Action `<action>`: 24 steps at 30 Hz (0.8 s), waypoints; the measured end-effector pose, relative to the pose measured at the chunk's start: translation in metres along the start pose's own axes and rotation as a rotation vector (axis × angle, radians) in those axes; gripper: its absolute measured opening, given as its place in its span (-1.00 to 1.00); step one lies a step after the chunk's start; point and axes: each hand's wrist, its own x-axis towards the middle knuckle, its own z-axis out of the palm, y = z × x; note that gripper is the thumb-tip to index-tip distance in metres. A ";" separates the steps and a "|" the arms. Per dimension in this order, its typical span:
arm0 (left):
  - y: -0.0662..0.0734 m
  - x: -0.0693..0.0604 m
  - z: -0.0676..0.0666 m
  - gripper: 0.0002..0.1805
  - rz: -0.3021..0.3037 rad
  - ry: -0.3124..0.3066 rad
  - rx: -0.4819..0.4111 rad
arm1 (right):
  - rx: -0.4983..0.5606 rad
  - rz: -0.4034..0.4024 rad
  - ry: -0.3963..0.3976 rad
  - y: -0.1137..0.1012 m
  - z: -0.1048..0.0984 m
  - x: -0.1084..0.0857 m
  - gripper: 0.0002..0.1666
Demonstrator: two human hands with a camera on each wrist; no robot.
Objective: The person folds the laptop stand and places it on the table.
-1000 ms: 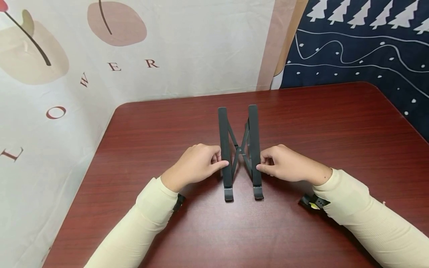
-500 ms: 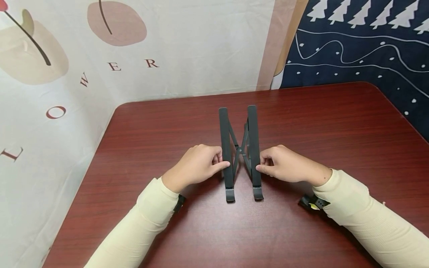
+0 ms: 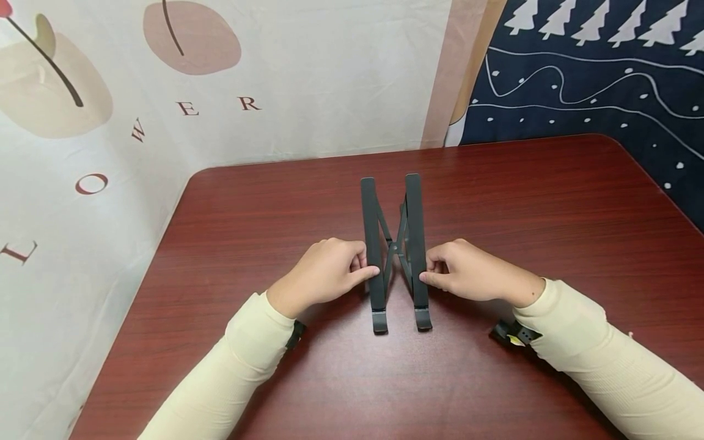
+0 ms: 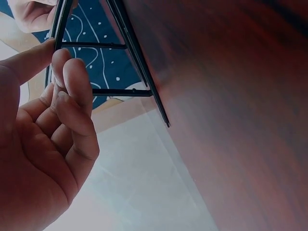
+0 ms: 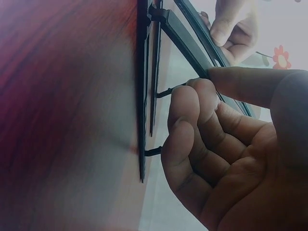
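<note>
A black folding laptop stand [image 3: 418, 244] stands partly spread on the table, its two long arms joined by crossed bars and ending in small upturned lips toward me. My left hand [image 3: 330, 269] pinches the left arm, thumb on top and fingers curled beneath. On the opposite side my right hand [image 3: 475, 269] pinches the right arm the same way. In the left wrist view, the left hand [image 4: 53, 139] has its thumb and fingertips at the upper arm, above the stand's base bars [image 4: 139, 57]. The right wrist view shows the right hand [image 5: 226, 144] gripping beside a slanted bar [image 5: 185, 41].
The reddish-brown wooden table [image 3: 495, 391] extends all around the stand. Behind it hang a pale cloth with printed letters [image 3: 330, 79] and a dark blue cloth with white trees [image 3: 577, 91]. Black wrist straps [image 3: 516, 333] sit below the sleeves.
The stand's two arms have come slightly closer together. My left hand has shifted a little to the right with the left arm; the right hand has barely moved.
</note>
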 end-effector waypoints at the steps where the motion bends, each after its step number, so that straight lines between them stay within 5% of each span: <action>1: 0.000 0.000 0.000 -0.70 -0.002 -0.001 -0.002 | 0.000 -0.001 0.000 0.000 0.000 0.000 -0.62; 24: 0.005 -0.001 0.002 -0.71 0.012 -0.006 0.008 | 0.004 -0.006 -0.011 -0.003 0.002 -0.001 -0.63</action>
